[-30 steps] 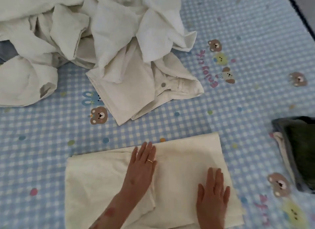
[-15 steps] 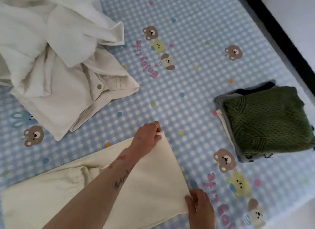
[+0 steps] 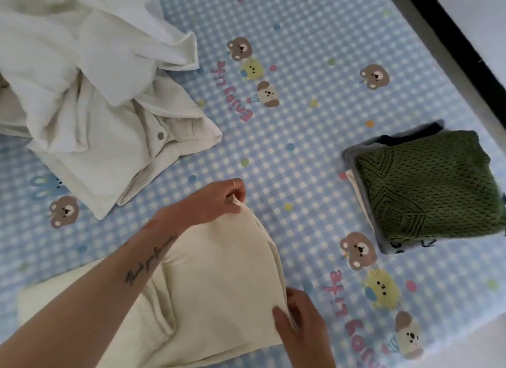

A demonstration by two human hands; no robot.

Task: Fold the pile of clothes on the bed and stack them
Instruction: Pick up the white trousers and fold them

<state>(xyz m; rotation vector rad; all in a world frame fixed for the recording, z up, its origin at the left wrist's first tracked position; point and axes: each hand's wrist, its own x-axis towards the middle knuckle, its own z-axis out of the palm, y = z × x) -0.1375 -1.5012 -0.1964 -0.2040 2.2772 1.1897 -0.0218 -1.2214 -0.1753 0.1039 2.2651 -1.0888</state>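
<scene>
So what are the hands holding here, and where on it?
Both grip the folded cream garment: left hand pinches its far corner, right hand its near corner.

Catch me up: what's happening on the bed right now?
A person is folding a cream garment on the bed. The left hand pinches its far corner; the right hand grips the near corner of the same edge. An unfolded white pile lies at upper left. A folded stack, green sweater on top, sits at right.
</scene>
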